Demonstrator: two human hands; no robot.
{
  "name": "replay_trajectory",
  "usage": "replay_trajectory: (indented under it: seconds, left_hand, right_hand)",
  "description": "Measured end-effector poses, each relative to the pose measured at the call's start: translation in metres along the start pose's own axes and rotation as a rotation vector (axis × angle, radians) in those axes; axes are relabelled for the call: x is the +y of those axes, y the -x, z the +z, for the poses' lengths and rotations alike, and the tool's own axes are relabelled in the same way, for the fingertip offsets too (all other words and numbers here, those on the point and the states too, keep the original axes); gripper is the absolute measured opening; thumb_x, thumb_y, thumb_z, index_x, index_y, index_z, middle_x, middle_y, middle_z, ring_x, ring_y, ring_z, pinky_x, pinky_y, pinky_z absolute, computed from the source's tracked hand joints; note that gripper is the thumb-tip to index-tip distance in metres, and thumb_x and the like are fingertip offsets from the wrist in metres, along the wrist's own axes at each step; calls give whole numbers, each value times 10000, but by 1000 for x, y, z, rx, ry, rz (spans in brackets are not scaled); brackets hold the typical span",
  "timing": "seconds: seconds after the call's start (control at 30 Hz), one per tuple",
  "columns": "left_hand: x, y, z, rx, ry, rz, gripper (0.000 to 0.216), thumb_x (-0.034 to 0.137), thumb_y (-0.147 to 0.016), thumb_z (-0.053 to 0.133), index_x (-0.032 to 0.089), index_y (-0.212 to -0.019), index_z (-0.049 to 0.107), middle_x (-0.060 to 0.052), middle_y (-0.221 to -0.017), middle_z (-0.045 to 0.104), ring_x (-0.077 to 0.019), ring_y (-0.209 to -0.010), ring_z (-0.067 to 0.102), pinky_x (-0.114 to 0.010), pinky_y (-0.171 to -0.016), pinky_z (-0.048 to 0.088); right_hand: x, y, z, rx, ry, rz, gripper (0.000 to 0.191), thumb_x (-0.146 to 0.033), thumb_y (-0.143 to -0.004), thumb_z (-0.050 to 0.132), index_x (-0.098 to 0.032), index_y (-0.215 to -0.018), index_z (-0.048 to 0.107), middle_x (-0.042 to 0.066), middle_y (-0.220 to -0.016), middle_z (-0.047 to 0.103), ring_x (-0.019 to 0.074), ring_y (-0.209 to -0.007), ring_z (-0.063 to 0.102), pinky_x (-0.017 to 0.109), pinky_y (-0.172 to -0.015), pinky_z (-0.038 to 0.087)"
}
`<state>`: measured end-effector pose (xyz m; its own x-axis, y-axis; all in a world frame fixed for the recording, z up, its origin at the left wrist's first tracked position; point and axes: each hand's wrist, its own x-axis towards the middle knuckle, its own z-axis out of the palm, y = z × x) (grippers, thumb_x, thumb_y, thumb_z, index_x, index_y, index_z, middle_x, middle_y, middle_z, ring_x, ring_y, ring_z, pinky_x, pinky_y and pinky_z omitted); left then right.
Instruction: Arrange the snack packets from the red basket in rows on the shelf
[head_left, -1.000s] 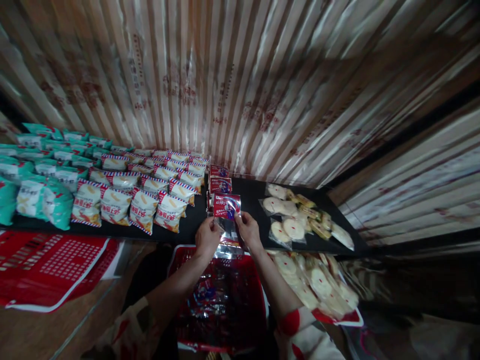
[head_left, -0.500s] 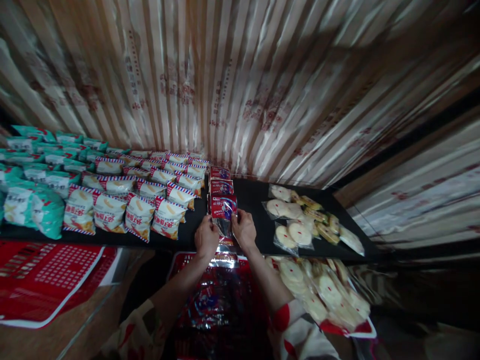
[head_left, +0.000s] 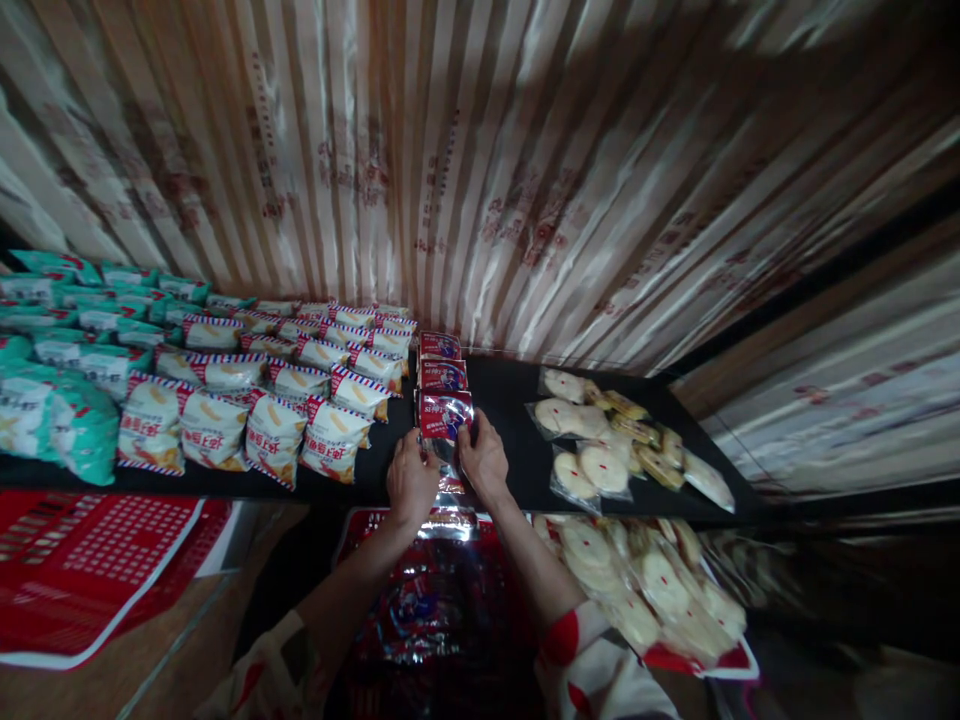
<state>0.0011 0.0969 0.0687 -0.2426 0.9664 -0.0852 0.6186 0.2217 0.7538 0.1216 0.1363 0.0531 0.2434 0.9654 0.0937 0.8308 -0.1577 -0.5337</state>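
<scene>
Between the left hand (head_left: 413,478) and right hand (head_left: 484,458), fingers pinched on its sides, sits the red packet (head_left: 446,412); neither hand nearer. Long axis runs front-to-back, lined up with the packet column (head_left: 443,376) behind on the black shelf (head_left: 514,388).

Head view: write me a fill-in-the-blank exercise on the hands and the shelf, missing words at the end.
1. The packet held between the left hand and the right hand has a top printed mostly in the colour ____.
2. The shelf is coloured ____.
3. In the picture, the teal bags stand to the ____ of the white bags.
4. In the picture, the discs on the shelf lie to the ____ of the packet.

Missing words: red; black; left; right.
</scene>
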Motion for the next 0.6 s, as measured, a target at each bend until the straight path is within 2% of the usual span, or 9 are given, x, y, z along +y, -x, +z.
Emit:
replay_trajectory:
  seconds: [0.07, 0.13, 0.2, 0.27, 0.4, 0.5, 0.6]
  left_hand:
    - [1, 5, 0, 94, -88, 98, 404, 194, -818, 491, 118, -1214, 520, -141, -1122, 598, -238, -1043, 575, -352, -897, 457]
    - [1, 10, 2, 168, -179, 274, 408, 181, -819, 483, 131, -1221, 528, -154, -1229, 545, -266, -1130, 522, -402, -947, 435]
    - [2, 14, 7, 153, -238, 450, 390, 158, -819, 465, 150, -1197, 558, -141, -1289, 524, -275, -1196, 478, -429, -985, 415]
    - [0, 18, 13, 97, -268, 539, 382, 156, -817, 457, 139, -1180, 575, -138, -1305, 532, -279, -1250, 441, -438, -1009, 405]
    - [-4, 20, 24, 66, -318, 582, 441, 175, -816, 454, 98, -1243, 529, -163, -1364, 487, -294, -1338, 341, -463, -1048, 370]
    - [-6, 19, 27, 61, -327, 604, 459, 171, -811, 452, 98, -1259, 520, -159, -1390, 463, -289, -1354, 318, -459, -1065, 354]
    - [-6, 18, 25, 51, -315, 602, 486, 174, -796, 463, 87, -1271, 512, -163, -1387, 465, -295, -1346, 332, -466, -1073, 347]
  right_hand:
    - [0, 0, 2, 13, -8, -3, 517, -361, -891, 361, -132, -1350, 425, 150, -1212, 580, 273, -1115, 528, 381, -933, 408]
    - [0, 1, 4, 40, -13, -17, 516, -354, -889, 357, -125, -1345, 431, 156, -1240, 559, 274, -1142, 506, 392, -952, 400]
    - [1, 0, 5, 85, -23, -50, 500, -340, -882, 364, -135, -1328, 455, 148, -1282, 529, 269, -1182, 471, 399, -976, 386]
    - [2, -2, 4, 138, -39, -91, 476, -326, -869, 383, -149, -1298, 493, 135, -1317, 501, 263, -1218, 434, 409, -1002, 368]
    - [1, -9, -2, 184, -98, -226, 426, -291, -879, 357, -163, -1230, 562, 118, -1351, 483, 237, -1247, 413, 425, -1038, 347]
    - [-5, -16, -4, 115, -130, -376, 407, -271, -895, 345, -172, -1200, 596, 94, -1302, 547, 205, -1252, 422, 398, -1065, 335]
    - [-13, -23, -3, 7, -78, -458, 393, -293, -899, 379, -176, -1192, 614, 84, -1298, 563, 216, -1306, 367, 414, -1084, 315]
